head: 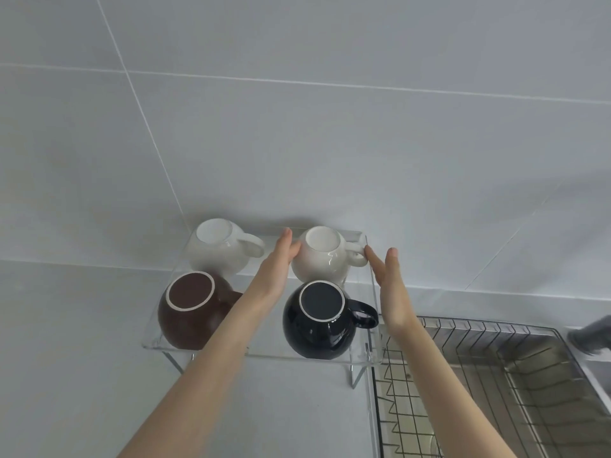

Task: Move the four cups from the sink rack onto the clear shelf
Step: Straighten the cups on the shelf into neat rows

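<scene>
Several cups stand upside down on the clear shelf point(264, 350). At the back are two white cups, one on the left point(218, 249) and one on the right point(322, 259). In front stand a brown cup point(188, 309) and a black cup point(319, 320). My left hand point(277, 262) lies flat against the left side of the right white cup, fingers straight. My right hand point(388, 282) is flat and open to the right of that cup, its fingertips by the handle. Neither hand grips anything.
The wire sink rack point(479, 375) lies to the right of the shelf, over the steel sink, with no cups in it. A grey tiled wall point(297, 127) rises behind the shelf. A grey object point(591, 335) shows at the right edge.
</scene>
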`<state>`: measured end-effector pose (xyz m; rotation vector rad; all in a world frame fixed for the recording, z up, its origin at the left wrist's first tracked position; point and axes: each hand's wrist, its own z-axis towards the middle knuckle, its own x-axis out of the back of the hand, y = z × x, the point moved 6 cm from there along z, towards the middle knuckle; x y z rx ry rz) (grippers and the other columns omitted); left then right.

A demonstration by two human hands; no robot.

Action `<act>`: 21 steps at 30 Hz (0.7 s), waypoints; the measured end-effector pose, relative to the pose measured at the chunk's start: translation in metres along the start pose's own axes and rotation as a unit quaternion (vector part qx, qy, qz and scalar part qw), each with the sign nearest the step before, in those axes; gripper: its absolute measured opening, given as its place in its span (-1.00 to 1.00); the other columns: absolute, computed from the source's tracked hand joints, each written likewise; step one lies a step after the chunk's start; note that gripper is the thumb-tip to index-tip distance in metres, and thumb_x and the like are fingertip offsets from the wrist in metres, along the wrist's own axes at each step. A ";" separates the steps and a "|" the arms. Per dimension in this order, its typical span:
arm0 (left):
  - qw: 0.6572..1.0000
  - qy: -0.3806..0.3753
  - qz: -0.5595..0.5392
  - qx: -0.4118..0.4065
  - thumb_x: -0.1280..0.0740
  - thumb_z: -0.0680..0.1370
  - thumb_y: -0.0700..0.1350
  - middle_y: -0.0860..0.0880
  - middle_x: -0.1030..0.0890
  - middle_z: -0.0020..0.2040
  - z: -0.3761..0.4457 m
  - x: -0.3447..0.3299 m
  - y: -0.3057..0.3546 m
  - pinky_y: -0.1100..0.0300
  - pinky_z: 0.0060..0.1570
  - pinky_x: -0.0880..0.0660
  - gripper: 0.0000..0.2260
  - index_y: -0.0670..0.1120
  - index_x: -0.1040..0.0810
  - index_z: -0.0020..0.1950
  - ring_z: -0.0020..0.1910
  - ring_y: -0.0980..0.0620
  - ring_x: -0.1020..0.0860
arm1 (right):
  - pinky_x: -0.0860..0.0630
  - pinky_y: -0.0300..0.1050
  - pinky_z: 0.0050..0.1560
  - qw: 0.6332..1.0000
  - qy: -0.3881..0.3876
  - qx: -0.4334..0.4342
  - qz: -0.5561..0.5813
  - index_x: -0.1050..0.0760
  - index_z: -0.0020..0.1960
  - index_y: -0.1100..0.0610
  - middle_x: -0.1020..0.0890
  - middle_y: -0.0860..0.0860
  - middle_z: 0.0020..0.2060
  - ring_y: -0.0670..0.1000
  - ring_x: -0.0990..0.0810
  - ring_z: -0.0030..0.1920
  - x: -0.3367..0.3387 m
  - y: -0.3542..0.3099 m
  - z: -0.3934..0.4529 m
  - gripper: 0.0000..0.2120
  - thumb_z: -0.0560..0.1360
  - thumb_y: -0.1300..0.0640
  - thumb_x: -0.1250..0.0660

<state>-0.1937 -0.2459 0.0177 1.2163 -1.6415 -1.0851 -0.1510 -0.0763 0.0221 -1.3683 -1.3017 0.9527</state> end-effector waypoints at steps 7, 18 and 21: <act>1.000 0.005 0.006 -0.003 0.15 0.54 0.21 0.00 -0.22 0.51 -0.003 -0.001 0.000 0.14 0.48 0.02 -0.41 -0.08 -0.24 0.44 0.49 0.09 -0.14 | 0.08 -0.28 0.28 1.000 -0.009 -0.008 0.009 -0.16 0.46 0.03 -0.16 -0.12 0.49 -0.15 -0.03 0.49 0.000 -0.004 -0.001 -0.42 0.56 -0.16 0.27; 1.000 0.000 0.030 0.007 0.15 0.55 0.20 0.00 -0.19 0.52 -0.005 -0.001 0.003 0.15 0.47 0.03 -0.42 -0.09 -0.22 0.45 0.50 0.09 -0.11 | 0.02 -0.28 0.30 0.999 -0.023 0.009 -0.039 -0.21 0.44 0.03 -0.22 -0.09 0.47 -0.18 -0.12 0.43 0.001 -0.004 0.000 -0.48 0.57 -0.15 0.14; 0.996 0.020 0.090 -0.009 0.05 0.57 0.14 -0.01 -0.37 0.41 -0.013 -0.002 0.025 0.23 0.35 -0.14 -0.52 -0.06 -0.35 0.37 0.42 0.05 -0.26 | -0.10 -0.20 0.36 0.994 0.006 0.042 -0.097 -0.24 0.43 0.02 -0.27 -0.03 0.46 -0.10 -0.21 0.44 0.017 -0.034 -0.009 -0.54 0.56 -0.04 -0.10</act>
